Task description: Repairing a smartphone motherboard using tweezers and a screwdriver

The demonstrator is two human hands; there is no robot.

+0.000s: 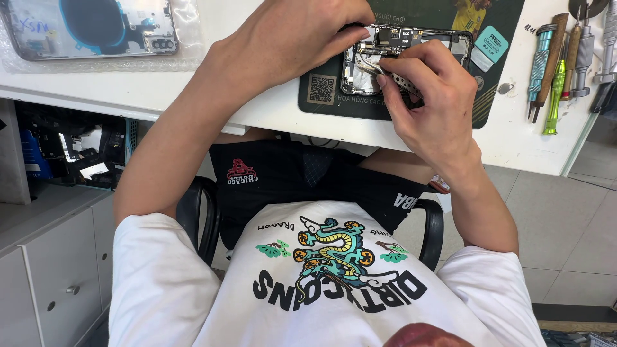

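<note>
- The opened phone [402, 54] lies on a dark mat [411, 109] on the white counter [257, 109], at about 12 o'clock from the person's chest.
- The phone's back is already off. Its inner boards and metal parts show.
- The left hand [289, 38] rests on the phone's left end. Its grip is closed on that end, with the thumb pressing the top edge to keep the phone steady.
- The right hand [430, 106] has its grip closed on thin metal tweezers [379, 69]. The tips reach into the phone near its left side.
- I cannot tell what small part the tips touch. It is too tiny to see.
- The work looks partway done: the phone is open, but its inside parts are in place and nothing lies pulled out on the mat.
- A clear phone back cover [90, 29] lies well apart at 10 o'clock, on a plastic sheet.
- A row of screwdrivers [559, 64] lies at 2 o'clock, close to the counter's right edge.
- The mat's near side sits just beside the counter's front edge, so there is little room toward the person.
- There is bare counter to the left of the mat, between it and the cover.
</note>
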